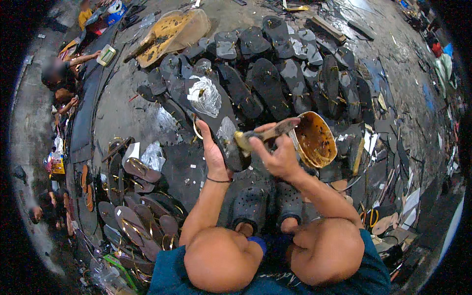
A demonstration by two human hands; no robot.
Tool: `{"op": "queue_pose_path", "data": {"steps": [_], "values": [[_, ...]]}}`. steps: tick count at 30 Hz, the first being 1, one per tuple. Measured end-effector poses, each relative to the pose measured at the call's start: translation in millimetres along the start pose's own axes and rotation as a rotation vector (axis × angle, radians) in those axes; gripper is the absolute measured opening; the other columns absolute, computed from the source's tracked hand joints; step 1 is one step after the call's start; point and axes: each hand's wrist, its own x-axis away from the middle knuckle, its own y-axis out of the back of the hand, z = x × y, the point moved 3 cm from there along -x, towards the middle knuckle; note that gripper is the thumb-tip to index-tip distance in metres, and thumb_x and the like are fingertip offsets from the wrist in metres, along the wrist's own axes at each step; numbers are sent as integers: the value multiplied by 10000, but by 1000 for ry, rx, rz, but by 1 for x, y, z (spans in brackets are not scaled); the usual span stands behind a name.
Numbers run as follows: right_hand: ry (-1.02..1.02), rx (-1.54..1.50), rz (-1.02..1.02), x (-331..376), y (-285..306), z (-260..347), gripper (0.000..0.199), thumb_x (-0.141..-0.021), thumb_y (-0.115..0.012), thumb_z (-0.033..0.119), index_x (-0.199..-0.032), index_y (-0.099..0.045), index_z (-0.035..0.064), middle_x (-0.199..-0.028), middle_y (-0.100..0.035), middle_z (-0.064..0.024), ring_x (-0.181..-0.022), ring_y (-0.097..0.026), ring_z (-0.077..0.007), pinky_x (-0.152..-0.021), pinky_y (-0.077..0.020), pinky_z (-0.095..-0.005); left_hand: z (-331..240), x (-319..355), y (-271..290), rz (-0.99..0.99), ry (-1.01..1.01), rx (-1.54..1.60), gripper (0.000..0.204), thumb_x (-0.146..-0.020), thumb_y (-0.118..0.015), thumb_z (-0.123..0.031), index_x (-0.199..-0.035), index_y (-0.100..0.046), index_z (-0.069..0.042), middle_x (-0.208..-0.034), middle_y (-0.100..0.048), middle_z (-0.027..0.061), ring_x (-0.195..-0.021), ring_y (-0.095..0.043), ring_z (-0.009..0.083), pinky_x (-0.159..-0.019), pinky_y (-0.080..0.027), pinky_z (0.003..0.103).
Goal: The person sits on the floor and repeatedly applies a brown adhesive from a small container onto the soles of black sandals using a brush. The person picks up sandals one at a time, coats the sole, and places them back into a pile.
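My left hand [215,155] grips a dark sandal sole [236,158] from its left side, its thumb up along the edge and the other fingers hidden behind. Wet, shiny adhesive [226,130] covers part of the sole's face. In my right hand [282,156] is a brush [282,129], its dark handle pointing up to the right. The brush's pale yellowish tip meets or nearly meets the sole. Just right of that hand stands a glue-crusted tub [330,137] with brown residue inside. Beyond my hands, several dark soles [268,83] lie in rows, some with glossy patches.
Finished-looking sandals [135,223] are piled at the lower left. A large cut container [179,34] with brown residue lies at the far left. Yellow-handled scissors [369,217] and scraps lie to the right. Another person's arm [83,59] holds a pale container [105,55].
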Motion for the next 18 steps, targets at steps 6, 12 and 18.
{"op": "queue_pose_path", "data": {"steps": [6, 12, 18], "values": [[-82, -120, 4, -7, -11, 0, 234, -853, -700, 209, -1003, -647, 37, -915, -690, -100, -859, -664, -195, -786, -512, -335, 4, -8, 22, 31, -97, -192, 703, -843, -520, -710, -1053, -615, -45, -948, -659, 46, -810, -643, 158, -726, -546, 333], [-87, -137, 126, -12, -4, 1, 244, -850, -706, 202, -1017, -641, 36, -929, -690, -93, -859, -652, -191, -781, -508, -336, 6, 8, 9, 150, 154, -28, 705, -854, -510, -702, -1067, -617, -38, -936, -665, 70, -799, -665, 189, -707, -567, 336], [-91, -315, 116, 17, -37, -2, 233, -849, -712, 176, -1000, -640, 14, -935, -682, -96, -834, -641, -189, -779, -503, -326, 17, -5, 72, 30, 93, -446, 661, -911, -484, -637, -1116, -626, -25, -992, -665, 70, -810, -660, 199, -748, -548, 322]]}}
